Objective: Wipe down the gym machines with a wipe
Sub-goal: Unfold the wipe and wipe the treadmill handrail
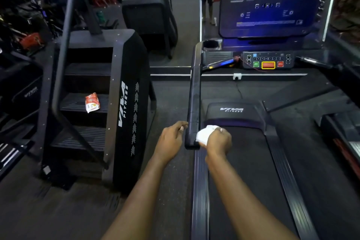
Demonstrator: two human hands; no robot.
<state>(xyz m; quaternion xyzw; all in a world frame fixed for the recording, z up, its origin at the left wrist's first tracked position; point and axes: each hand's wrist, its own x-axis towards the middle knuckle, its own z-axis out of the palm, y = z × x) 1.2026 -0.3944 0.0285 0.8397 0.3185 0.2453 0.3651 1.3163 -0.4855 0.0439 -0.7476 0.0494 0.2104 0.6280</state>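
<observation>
Where handrail point(194, 93) ends, right hand point(218, 141) grips wipe point(205, 134)

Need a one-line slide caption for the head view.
Right hand holds a crumpled white wipe against the near end of the treadmill's long black handrail; left hand beside it, holding nothing.

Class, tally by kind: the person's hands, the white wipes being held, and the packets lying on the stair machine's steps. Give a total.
Hands: 2, left hand and right hand
Wipes: 1, white wipe in the right hand
Packets: 1, red-and-white packet
Total: 4
</observation>
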